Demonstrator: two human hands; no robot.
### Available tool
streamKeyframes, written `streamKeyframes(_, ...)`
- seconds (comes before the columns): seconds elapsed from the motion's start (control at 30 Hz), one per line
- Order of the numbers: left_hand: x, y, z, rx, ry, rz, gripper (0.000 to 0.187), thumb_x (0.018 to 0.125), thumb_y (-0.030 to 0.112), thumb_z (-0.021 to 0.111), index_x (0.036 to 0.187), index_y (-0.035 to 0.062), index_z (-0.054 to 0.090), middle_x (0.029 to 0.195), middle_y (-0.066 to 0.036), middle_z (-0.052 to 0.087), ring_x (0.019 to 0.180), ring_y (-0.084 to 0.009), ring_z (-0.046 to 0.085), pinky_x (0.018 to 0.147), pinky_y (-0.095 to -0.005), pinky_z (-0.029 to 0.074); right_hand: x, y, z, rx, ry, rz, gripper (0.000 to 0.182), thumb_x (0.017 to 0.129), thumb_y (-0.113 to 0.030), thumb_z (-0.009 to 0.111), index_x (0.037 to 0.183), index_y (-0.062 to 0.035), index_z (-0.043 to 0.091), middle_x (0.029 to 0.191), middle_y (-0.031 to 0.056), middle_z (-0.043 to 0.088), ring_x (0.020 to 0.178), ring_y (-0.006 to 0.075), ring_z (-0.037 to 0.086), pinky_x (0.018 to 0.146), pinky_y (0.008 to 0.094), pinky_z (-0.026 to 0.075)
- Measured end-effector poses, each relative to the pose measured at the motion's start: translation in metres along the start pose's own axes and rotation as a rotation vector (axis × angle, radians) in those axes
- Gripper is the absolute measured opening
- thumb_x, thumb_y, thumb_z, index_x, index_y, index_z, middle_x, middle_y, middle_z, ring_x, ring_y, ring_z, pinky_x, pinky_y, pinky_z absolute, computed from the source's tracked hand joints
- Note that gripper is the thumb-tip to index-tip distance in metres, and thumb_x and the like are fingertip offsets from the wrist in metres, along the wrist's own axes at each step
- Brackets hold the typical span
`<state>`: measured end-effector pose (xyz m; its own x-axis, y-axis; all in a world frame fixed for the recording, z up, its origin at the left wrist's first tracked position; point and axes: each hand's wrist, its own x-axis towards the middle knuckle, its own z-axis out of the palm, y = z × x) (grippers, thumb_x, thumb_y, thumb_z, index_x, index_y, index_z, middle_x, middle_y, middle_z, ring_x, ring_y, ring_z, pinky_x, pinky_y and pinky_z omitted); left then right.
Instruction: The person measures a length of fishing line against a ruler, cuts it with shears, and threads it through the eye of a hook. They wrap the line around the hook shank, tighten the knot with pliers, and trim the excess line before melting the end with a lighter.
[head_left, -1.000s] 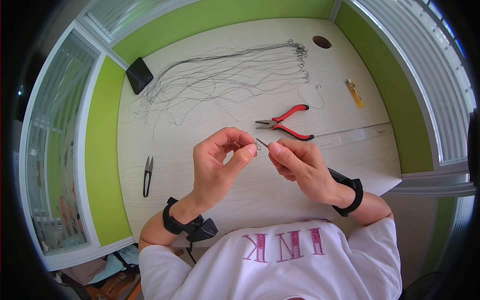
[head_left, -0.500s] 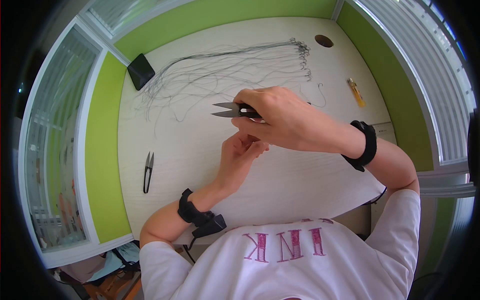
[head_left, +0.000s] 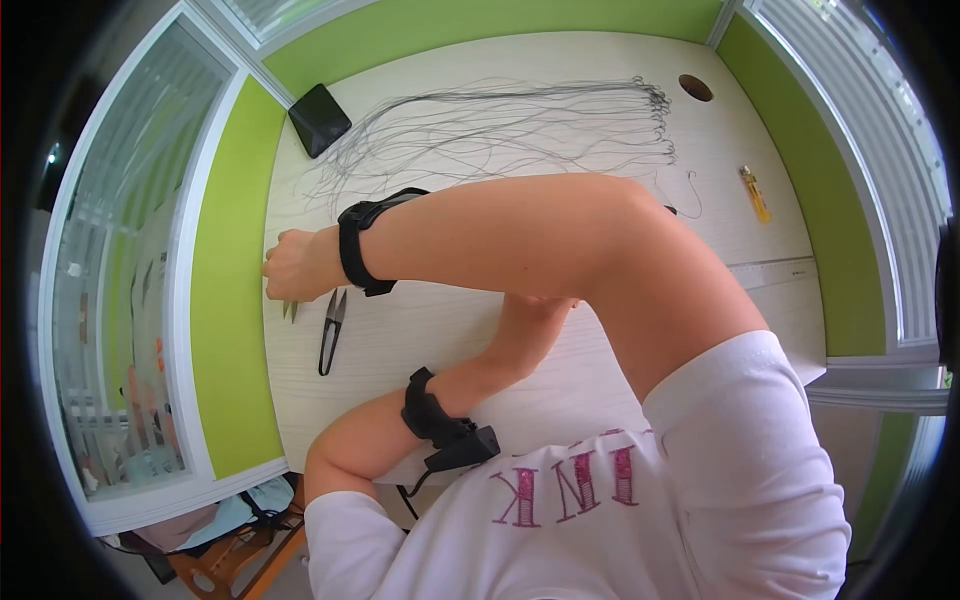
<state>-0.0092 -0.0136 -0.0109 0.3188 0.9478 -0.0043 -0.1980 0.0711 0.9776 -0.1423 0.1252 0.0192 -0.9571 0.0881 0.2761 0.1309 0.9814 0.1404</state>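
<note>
My right hand (head_left: 300, 265) reaches across to the left edge of the table, closed on a pair of thread snips whose blade tips (head_left: 290, 311) poke out below it. A second pair of thread snips (head_left: 333, 332) with black handles lies on the table just right of that hand. My left hand (head_left: 540, 312) is under my right forearm, which covers most of it; its fingers and anything in them are hidden. Beyond the forearm, a bundle of long thin dark lines (head_left: 480, 95) with hooks (head_left: 655, 100) at their right ends lies spread over the table.
A black flat object (head_left: 319, 121) sits at the back left. On the right are a yellow lighter-like item (head_left: 755, 194), a single hooked line (head_left: 692, 190), a ruler (head_left: 770, 273) and a round hole (head_left: 696, 88) in the tabletop. Green panels (head_left: 233, 280) border the table.
My right hand has swung from the table's middle to its left edge with the snips, which now point toward me. My right forearm now covers my left hand. The view has shifted slightly.
</note>
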Motion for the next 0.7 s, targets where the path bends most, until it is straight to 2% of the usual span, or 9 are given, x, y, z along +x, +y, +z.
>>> streamKeyframes(0.07, 0.000, -0.020, -0.011, 0.521, -0.069, 0.380, 0.011, 0.090, 0.009, 0.050, 0.090, -0.0004, 0.055, 0.084, -0.005, 0.056, 0.079, -0.0167, 0.052, 0.073, -0.0318, 0.042, 0.009, 0.000, 0.014, -0.003, 0.100, -0.052, 0.011, 0.076, -0.018, 0.061, 0.085, -0.0114, 0.066, 0.082, 0.0063, 0.064, 0.079, 0.0212, 0.063, 0.063, 0.0352, 0.046)
streamKeyframes(0.2, -0.002, -0.009, -0.014, 0.497, -0.136, 0.194, 0.013, 0.092, 0.009, 0.047, 0.096, -0.0018, 0.053, 0.094, -0.009, 0.054, 0.090, -0.0227, 0.050, 0.080, -0.0358, 0.040, 0.011, -0.016, 0.009, -0.091, 0.269, -0.145, 0.015, 0.077, -0.022, 0.064, 0.083, -0.0083, 0.066, 0.082, 0.0056, 0.062, 0.083, 0.0221, 0.062, 0.064, 0.0352, 0.048)
streamKeyframes(0.23, -0.001, -0.009, -0.016, 0.702, -0.182, 0.205, 0.014, 0.092, 0.009, 0.047, 0.100, -0.0015, 0.052, 0.098, -0.010, 0.053, 0.092, -0.0233, 0.049, 0.081, -0.0361, 0.040, 0.006, -0.024, -0.005, -0.091, 0.267, -0.144, 0.015, 0.077, -0.022, 0.064, 0.083, -0.0083, 0.066, 0.082, 0.0056, 0.062, 0.083, 0.0221, 0.062, 0.064, 0.0352, 0.048)
streamKeyframes(0.27, 0.000, -0.009, -0.017, 0.910, -0.228, 0.213, 0.016, 0.092, 0.009, 0.047, 0.104, -0.0013, 0.051, 0.101, -0.012, 0.053, 0.095, -0.0238, 0.049, 0.083, -0.0364, 0.039, 0.000, -0.033, -0.019, 0.090, 0.028, -0.126, 0.018, 0.076, -0.023, 0.065, 0.084, -0.0064, 0.066, 0.082, 0.0070, 0.063, 0.082, 0.0246, 0.062, 0.064, 0.0370, 0.049)
streamKeyframes(0.3, 0.000, -0.013, -0.017, 0.906, -0.231, 0.215, 0.016, 0.092, 0.009, 0.047, 0.104, -0.0013, 0.051, 0.101, -0.012, 0.053, 0.095, -0.0238, 0.049, 0.083, -0.0364, 0.039, -0.005, -0.040, -0.023, 0.268, -0.216, -0.105, 0.022, 0.075, -0.024, 0.067, 0.084, -0.0044, 0.065, 0.082, 0.0083, 0.063, 0.081, 0.0271, 0.063, 0.064, 0.0389, 0.049)
streamKeyframes(0.37, -0.003, -0.024, -0.017, 0.601, -0.130, 0.164, 0.019, 0.093, 0.011, 0.046, 0.107, -0.0015, 0.050, 0.103, -0.013, 0.053, 0.097, -0.0246, 0.049, 0.084, -0.0367, 0.040, -0.015, -0.049, -0.028, 0.291, -0.249, -0.125, 0.024, 0.074, -0.024, 0.068, 0.084, -0.0031, 0.065, 0.082, 0.0099, 0.064, 0.080, 0.0290, 0.063, 0.063, 0.0399, 0.050)
streamKeyframes(0.53, -0.009, -0.031, -0.030, 0.742, -0.198, 0.138, 0.026, 0.094, 0.015, 0.044, 0.115, -0.0020, 0.047, 0.114, -0.016, 0.050, 0.106, -0.0265, 0.046, 0.090, -0.0380, 0.037, -0.025, -0.063, -0.031, 0.303, -0.254, -0.192, 0.031, 0.075, -0.022, 0.068, 0.095, 0.0017, 0.065, 0.088, 0.0182, 0.066, 0.083, 0.0361, 0.063, 0.068, 0.0446, 0.053)
streamKeyframes(0.6, -0.009, -0.035, -0.031, 0.804, -0.226, 0.149, 0.029, 0.095, 0.016, 0.044, 0.116, -0.0021, 0.046, 0.118, -0.016, 0.048, 0.109, -0.0265, 0.044, 0.091, -0.0385, 0.036, -0.029, -0.065, -0.043, 0.284, -0.215, -0.211, 0.024, 0.073, -0.018, 0.068, 0.087, 0.0014, 0.063, 0.082, 0.0159, 0.065, 0.078, 0.0335, 0.064, 0.062, 0.0423, 0.052)
streamKeyframes(0.7, -0.006, -0.055, -0.033, 0.756, -0.026, 0.385, 0.013, 0.090, 0.010, 0.051, 0.095, -0.0018, 0.055, 0.095, -0.011, 0.057, 0.085, -0.0238, 0.052, 0.078, -0.0390, 0.042, -0.057, -0.060, -0.094, 0.356, -0.080, -0.115, 0.014, 0.070, -0.011, 0.067, 0.076, 0.0012, 0.062, 0.071, 0.0143, 0.063, 0.070, 0.0305, 0.063, 0.056, 0.0392, 0.051)
